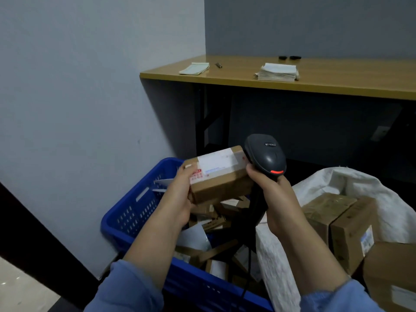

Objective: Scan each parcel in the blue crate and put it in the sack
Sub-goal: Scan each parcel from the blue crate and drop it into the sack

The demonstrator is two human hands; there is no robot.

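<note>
My left hand (180, 194) grips a small brown cardboard parcel (219, 176) with a white label on top, held above the blue crate (135, 210). My right hand (273, 194) grips the handle of a dark grey barcode scanner (266, 155), whose head sits right beside the parcel's right end; a red light glows on the scanner. The crate holds several more brown parcels and white envelopes (216, 226). To the right stands the white sack (364, 183), open, with several cardboard boxes (346, 230) inside.
A wooden table (337, 79) runs along the back wall, carrying a notepad (194, 69), a stack of papers (278, 72) and small dark items. A pale wall stands to the left of the crate. The scanner's cable hangs down over the crate.
</note>
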